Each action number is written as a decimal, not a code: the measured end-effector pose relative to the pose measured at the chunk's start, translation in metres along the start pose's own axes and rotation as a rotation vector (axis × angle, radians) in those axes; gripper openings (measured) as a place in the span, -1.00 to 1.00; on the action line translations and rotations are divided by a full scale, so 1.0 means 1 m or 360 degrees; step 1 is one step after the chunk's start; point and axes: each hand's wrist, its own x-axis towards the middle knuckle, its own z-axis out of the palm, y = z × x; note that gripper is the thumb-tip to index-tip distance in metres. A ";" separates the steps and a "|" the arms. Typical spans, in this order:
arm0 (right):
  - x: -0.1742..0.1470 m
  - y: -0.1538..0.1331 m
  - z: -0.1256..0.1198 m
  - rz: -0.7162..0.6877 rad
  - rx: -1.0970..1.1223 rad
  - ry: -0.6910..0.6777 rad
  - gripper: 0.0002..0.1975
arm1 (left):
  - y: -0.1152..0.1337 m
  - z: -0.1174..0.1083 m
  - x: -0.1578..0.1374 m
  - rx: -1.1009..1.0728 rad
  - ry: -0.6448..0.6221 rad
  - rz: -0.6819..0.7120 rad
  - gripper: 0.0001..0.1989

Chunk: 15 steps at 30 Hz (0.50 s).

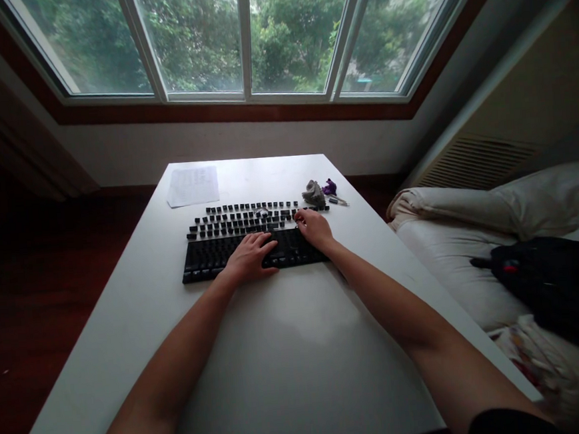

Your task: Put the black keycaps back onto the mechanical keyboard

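A black keyboard (pixel 203 260) lies across the white table (pixel 280 351). Beyond its far edge, loose black keycaps (pixel 225 225) are set out in several rows. My left hand (pixel 250 255) rests on the middle of the keyboard, palm down with its fingers spread. Over the far right part of the keyboard, my right hand (pixel 315 228) has its thumb and fingertips drawn together beside the nearest keycaps. Whatever may be in that pinch is too small to make out. A small pale object (pixel 260 213) sits among the keycap rows.
A crumpled grey cloth (pixel 313 194), a purple cloth (pixel 330 187) and a thin pen-like tool (pixel 338 201) lie at the table's far right. Printed paper (pixel 193 186) is at the far left. To the right stands a sofa (pixel 453 257) with a black bag (pixel 555 276).
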 end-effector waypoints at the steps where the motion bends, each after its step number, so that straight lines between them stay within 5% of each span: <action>1: -0.008 0.003 -0.003 -0.0013 0.0037 0.0025 -0.81 | -0.001 0.000 0.000 -0.0003 -0.0003 0.0003 -0.22; 8: -0.063 0.029 -0.024 0.0037 0.0241 0.0215 -0.82 | -0.003 0.005 0.001 -0.0020 -0.0013 -0.0003 -0.21; 15: -0.079 0.030 -0.025 0.0005 0.0186 0.0088 -0.85 | -0.002 0.007 0.002 -0.0021 0.0000 -0.0002 -0.21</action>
